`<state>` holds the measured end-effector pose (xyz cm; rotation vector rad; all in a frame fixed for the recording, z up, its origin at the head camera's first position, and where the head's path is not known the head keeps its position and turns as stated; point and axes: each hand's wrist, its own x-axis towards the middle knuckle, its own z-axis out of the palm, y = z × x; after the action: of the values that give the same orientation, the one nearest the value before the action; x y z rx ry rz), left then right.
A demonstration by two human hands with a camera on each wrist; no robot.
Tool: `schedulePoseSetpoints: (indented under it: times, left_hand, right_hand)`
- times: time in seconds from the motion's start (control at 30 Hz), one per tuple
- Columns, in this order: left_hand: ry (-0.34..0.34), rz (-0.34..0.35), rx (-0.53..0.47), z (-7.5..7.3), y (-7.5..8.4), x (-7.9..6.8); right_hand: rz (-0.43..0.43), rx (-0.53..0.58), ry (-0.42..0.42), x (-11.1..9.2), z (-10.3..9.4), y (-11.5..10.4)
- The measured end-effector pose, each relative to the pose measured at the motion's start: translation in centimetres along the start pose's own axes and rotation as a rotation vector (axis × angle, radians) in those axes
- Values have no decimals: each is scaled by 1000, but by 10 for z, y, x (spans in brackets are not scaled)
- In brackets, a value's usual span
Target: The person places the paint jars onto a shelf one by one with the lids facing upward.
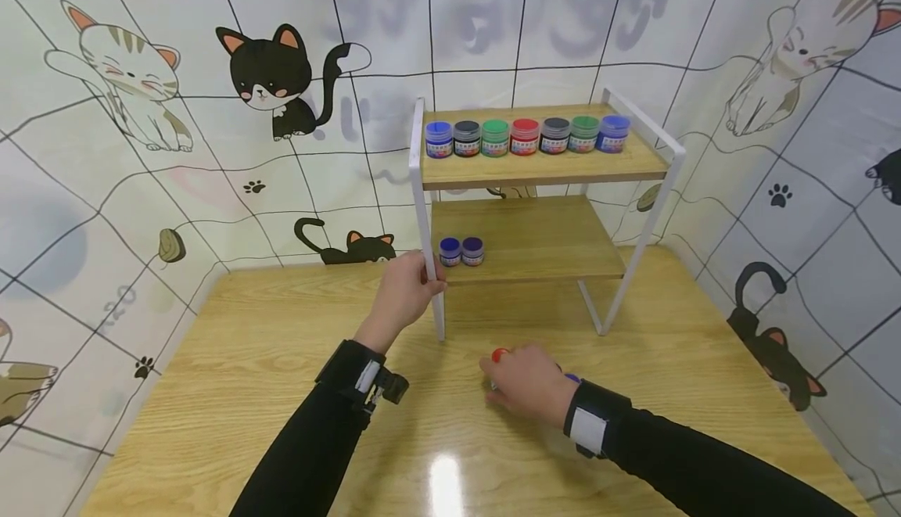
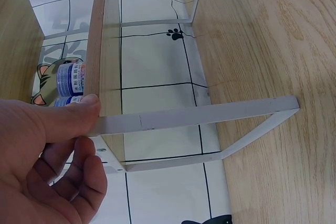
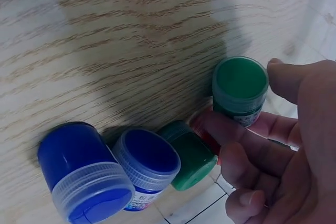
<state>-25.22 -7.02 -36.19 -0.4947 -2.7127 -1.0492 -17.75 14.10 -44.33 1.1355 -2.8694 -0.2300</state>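
Low in the head view, right of centre, the right hand [image 1: 529, 382] covered most of what lay under it; only a red jar [image 1: 500, 354] showed clearly, just past the fingers. The right wrist view revealed more: a green jar [image 3: 241, 85] pinched between thumb and curled fingers, at the right of the frame, with two blue jars [image 3: 86, 171] and a darker green jar [image 3: 189, 156] clustered at lower left and bottom centre. All were squat cylinders with ridged caps, on a table [image 1: 211, 384] of pale, streaked wood grain.

Farther off, at the centre of the head view, the left hand [image 1: 404, 290] gripped the shelf's flat white frame [image 2: 210, 114]; its own wrist view showed the thumb pressed where bar met board, fingers curled below. Beside it, two purple-blue jars [image 1: 472, 251] stood on the lower wooden board [image 1: 535, 235]. Seven jars [image 1: 524, 138] lined the upper board, before a cat-printed wall covering [image 1: 479, 32].
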Motion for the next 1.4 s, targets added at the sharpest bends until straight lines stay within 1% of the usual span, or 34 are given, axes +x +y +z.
schedulePoseSetpoints:
  times: [0.13, 0.33, 0.47, 0.6, 0.83, 0.97, 1.17, 1.4]
  left_hand:
    - [-4, -5, 3, 0, 0, 0]
    - [-11, -5, 4, 0, -1, 0]
    - [-7, 3, 7, 0, -1, 0]
    - [-4, 10, 1, -1, -1, -1]
    - [-8, -3, -7, 0, -1, 0]
    - [-8, -2, -7, 0, -1, 0]
    - [-4, 9, -8, 1, -2, 0]
    - [-6, -7, -14, 1, -1, 0]
  right_hand:
    - [35, 71, -27, 1, 1, 1]
    - [111, 232, -69, 0, 1, 6]
    - [117, 305, -68, -1, -1, 8]
    - [96, 344, -88, -3, -2, 11]
    - [41, 342, -126, -5, -2, 14]
    - [9, 358, -144, -5, -2, 16]
    - [-33, 431, -202, -6, -5, 19]
    - [-76, 488, -251, -7, -7, 20]
